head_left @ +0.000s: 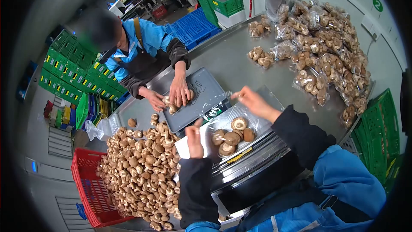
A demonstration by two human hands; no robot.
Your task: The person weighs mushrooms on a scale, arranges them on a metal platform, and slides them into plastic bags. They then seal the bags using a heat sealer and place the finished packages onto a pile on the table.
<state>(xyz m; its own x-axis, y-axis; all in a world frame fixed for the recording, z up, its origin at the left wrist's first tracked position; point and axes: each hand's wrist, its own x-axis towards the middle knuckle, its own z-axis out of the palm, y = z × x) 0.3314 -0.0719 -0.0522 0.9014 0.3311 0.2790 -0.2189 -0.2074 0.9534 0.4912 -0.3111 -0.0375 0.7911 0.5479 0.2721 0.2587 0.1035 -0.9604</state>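
A clear plastic bag point(252, 119) with several brown shiitake mushrooms point(232, 138) in it lies flat in front of me on the metal-edged packing station. My right hand point(254, 102) is at the bag's far right side, thumb and forefinger pinched together on the film. Across from it, my left hand point(195, 141) is closed at the bag's left edge, its fingertips slightly blurred. Between the two hands, the wrinkled, shiny film stretches toward the grey tray point(182, 122). The mushrooms sit below and between my wrists.
Opposite, a person's hands point(178, 91) hold mushrooms over the grey tray. Loose mushrooms point(141, 163) are heaped at left, spilling from a red crate point(83, 189). Bagged mushrooms point(317, 51) pile up at the right on the steel table point(231, 56). Green crates point(377, 133) stand beyond the right edge.
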